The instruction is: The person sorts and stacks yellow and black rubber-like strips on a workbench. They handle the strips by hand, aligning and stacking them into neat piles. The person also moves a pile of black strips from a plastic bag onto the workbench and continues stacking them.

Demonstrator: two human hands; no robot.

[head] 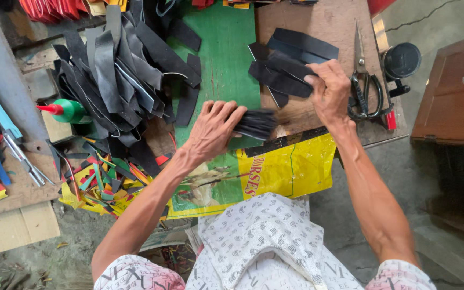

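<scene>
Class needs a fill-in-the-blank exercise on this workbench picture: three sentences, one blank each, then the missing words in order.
1. The left hand grips a bundle of black strips over the ____ board.
2. The right hand presses on a stack of ____ pieces.
3. Beside the right hand lies a pair of ____ on the wooden board.

Missing words: green; black; scissors

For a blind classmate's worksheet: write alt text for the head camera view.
A person's left hand grips a stack of black strips while the right hand presses on loose black pieces on a wooden board. Scissors lie to the right, a heap of black strips to the left.
</scene>
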